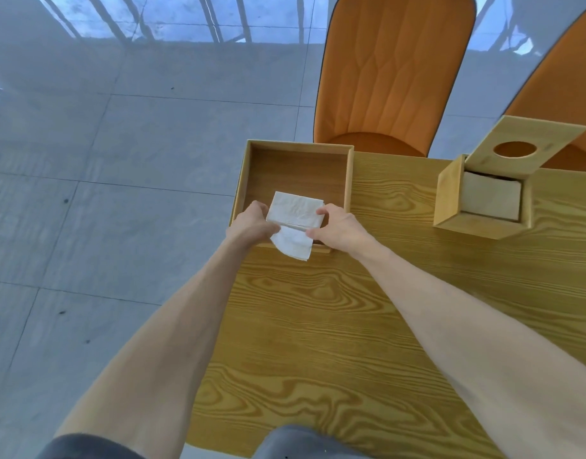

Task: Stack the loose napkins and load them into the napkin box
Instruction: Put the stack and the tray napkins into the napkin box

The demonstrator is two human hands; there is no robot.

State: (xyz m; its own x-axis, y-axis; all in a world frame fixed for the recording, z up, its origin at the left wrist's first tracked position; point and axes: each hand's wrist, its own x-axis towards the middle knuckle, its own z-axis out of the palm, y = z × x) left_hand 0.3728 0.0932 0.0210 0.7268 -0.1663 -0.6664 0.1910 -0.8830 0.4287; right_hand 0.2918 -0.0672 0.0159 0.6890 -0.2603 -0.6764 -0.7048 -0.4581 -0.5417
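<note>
Head view. Centre frame: left hand (251, 221) and right hand (338, 226) hold a napkin (296, 215) over the near wall of an open tray (248, 170), fingers of each hand pinched on its side edges. One flap hangs down over the tray's near rim; whether this is one napkin or several, cannot tell. The tray otherwise appears bare.

Right of frame: one box (450, 193), its holed lid (526, 144) raised, pale napkins (492, 200) already inside.

Judgement: loading is partly done; this napkin remains to be squared and moved to the box.

Count: one tray, one box, two chairs (394, 67), one table (318, 309).
</note>
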